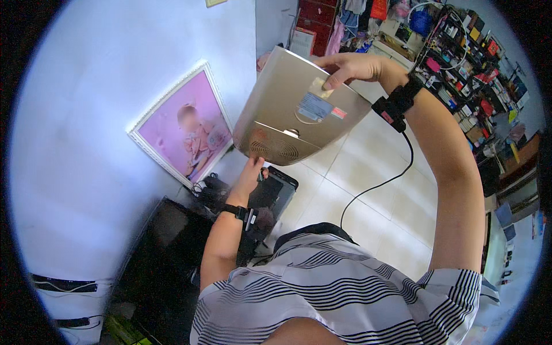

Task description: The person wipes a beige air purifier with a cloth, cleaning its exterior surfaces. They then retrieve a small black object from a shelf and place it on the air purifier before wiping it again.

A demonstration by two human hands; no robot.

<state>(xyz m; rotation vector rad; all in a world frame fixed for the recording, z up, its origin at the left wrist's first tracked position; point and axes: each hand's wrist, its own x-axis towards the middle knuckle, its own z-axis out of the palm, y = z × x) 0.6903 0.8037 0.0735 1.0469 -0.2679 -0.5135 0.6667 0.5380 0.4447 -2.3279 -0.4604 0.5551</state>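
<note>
A gold-coloured, flat-bodied appliance [276, 103] is tilted in front of me, its labelled face towards me and round vent slots near its lower end. My right hand [349, 69] grips its upper right edge, the thumb lying on this face beside a yellowish patch and a blue label bearing writing. At the lower edge is my left hand [252, 172], its fingertips against or just in front of the vented end. The left fingers curl around a small dark object [260, 175], too small to identify. The appliance hides its own far side and most of my right fingers.
A white-framed picture [181, 125] is by the wall, left of the appliance. Below lie a dark box-like unit [276, 189] and black cables [211, 187]. A black cable [388, 177] hangs from my right wrist device [392, 108]. Crowded shelves [465, 77] stand right of the tiled floor [345, 172].
</note>
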